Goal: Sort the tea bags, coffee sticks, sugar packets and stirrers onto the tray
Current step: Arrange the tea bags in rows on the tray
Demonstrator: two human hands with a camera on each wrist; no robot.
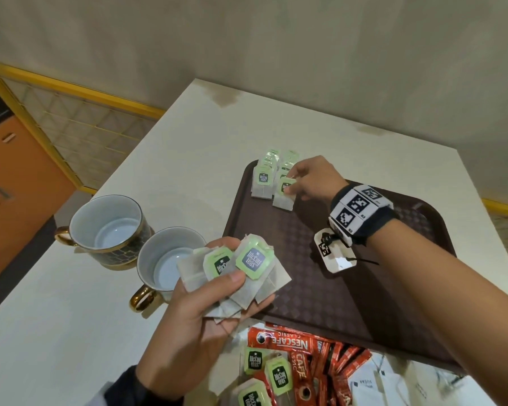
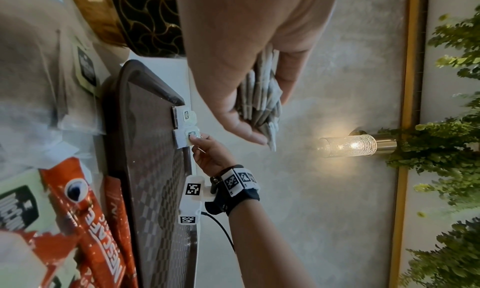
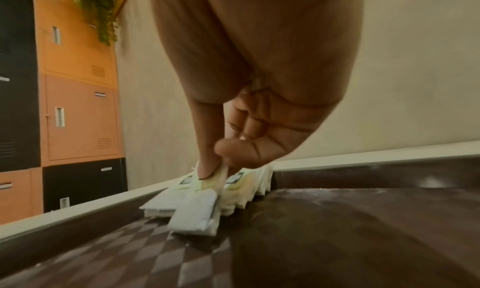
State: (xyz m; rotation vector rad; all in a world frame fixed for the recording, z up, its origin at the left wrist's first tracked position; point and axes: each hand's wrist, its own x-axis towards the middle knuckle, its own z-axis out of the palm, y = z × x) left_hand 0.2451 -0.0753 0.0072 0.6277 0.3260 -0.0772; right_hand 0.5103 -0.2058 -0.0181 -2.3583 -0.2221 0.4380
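A brown checkered tray (image 1: 349,288) lies on the white table. At its far left corner stand two rows of green-tagged tea bags (image 1: 263,180). My right hand (image 1: 308,180) pinches the green tag of one tea bag (image 1: 285,194) at the front of the right row; the bag (image 3: 197,216) rests on the tray (image 3: 337,230). My left hand (image 1: 206,300) hovers over the tray's near left edge and grips a fanned bundle of several tea bags (image 1: 247,273), seen edge-on as a bundle (image 2: 262,99) in the left wrist view. Hidden: stirrers.
Two empty gold-handled cups (image 1: 106,230) (image 1: 167,262) stand left of the tray. Near the table's front edge lies a pile of red coffee sticks (image 1: 320,361), loose tea bags (image 1: 279,376) and white sugar packets (image 1: 373,385). A wall borders the table's far side.
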